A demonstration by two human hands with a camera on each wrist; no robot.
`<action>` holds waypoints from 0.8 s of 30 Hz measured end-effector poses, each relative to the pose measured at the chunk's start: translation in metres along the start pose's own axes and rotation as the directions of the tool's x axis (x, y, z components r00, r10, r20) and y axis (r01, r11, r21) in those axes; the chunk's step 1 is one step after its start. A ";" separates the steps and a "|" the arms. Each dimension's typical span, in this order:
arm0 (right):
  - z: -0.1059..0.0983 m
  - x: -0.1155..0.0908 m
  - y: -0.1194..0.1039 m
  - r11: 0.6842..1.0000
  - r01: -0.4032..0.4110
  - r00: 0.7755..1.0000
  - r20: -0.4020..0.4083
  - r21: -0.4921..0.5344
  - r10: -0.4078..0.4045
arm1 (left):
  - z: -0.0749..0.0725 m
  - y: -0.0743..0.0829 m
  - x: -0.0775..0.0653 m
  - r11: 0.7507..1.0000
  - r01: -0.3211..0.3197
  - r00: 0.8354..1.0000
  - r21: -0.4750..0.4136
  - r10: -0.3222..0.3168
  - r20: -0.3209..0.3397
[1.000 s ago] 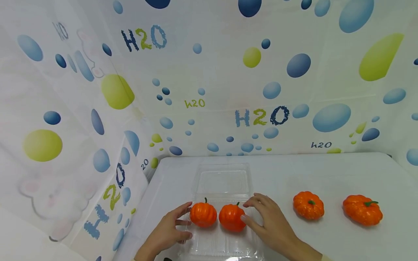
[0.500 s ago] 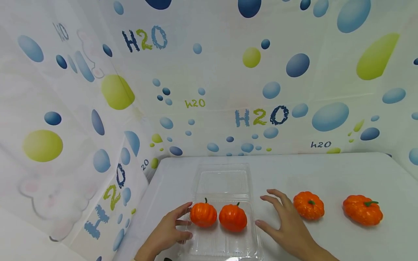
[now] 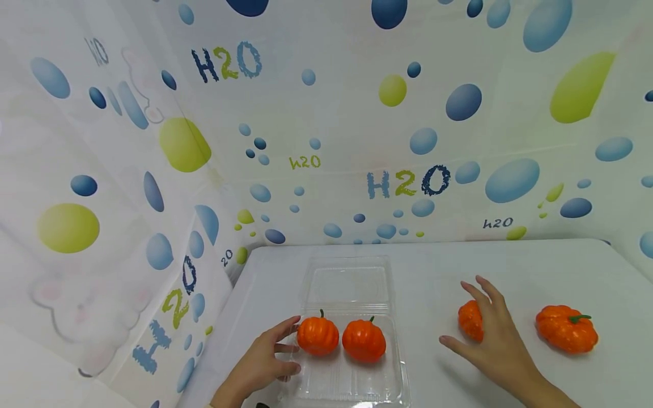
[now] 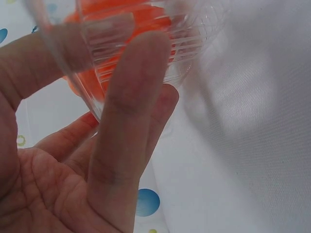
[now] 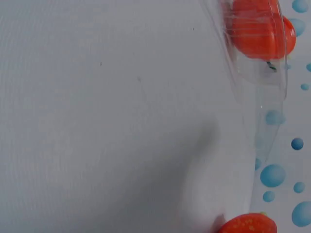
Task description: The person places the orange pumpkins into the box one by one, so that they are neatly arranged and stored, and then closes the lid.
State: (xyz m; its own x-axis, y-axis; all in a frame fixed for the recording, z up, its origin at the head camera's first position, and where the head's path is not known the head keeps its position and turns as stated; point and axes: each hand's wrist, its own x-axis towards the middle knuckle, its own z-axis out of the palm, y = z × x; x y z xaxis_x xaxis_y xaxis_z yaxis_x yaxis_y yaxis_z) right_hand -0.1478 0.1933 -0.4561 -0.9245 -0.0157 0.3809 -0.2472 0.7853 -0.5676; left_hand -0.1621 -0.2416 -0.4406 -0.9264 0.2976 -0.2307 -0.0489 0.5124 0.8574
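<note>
Right grip (image 3: 495,337) moved from clear plastic box (image 3: 352,386) toward squat, glossy pumpkin (image 3: 468,321).

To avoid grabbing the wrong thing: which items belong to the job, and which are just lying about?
Likely in the job:
clear open container
left pumpkin inside it
right pumpkin inside it
half-hidden pumpkin behind right hand
far-right pumpkin

Just there:
white table
patterned backdrop
dark item at bottom edge, unclear

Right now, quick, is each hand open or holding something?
Left hand: at the edge of the box; can't tell if it's gripping or just touching.
Right hand: open, holding nothing, by a pumpkin.
</note>
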 end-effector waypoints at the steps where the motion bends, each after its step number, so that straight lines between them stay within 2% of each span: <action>1: -0.003 0.001 0.003 1.000 -0.009 1.000 0.006 -0.001 0.009 | 0.000 0.000 0.000 1.000 0.000 1.000 0.000 0.000 0.000; 14: -0.032 0.009 0.027 0.994 -0.109 0.989 0.104 -0.003 0.109 | 0.001 -0.002 0.000 1.000 -0.020 1.000 -0.023 0.020 0.004; 18: -0.038 0.012 0.031 0.990 -0.144 0.976 0.164 0.008 0.141 | 0.001 -0.002 0.000 1.000 -0.018 1.000 -0.022 0.018 0.004; 24: -0.039 0.017 0.039 0.987 -0.162 0.965 0.212 0.009 0.156 | 0.000 -0.001 0.001 1.000 -0.007 1.000 -0.015 0.007 0.002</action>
State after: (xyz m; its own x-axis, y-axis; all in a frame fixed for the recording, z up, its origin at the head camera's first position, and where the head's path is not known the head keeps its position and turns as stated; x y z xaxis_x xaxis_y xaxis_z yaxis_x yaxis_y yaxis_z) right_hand -0.1620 0.2473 -0.4432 -0.9920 -0.0238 0.1237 -0.0969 0.7722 -0.6280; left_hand -0.1627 -0.2418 -0.4420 -0.9259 0.3031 -0.2253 -0.0476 0.4982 0.8658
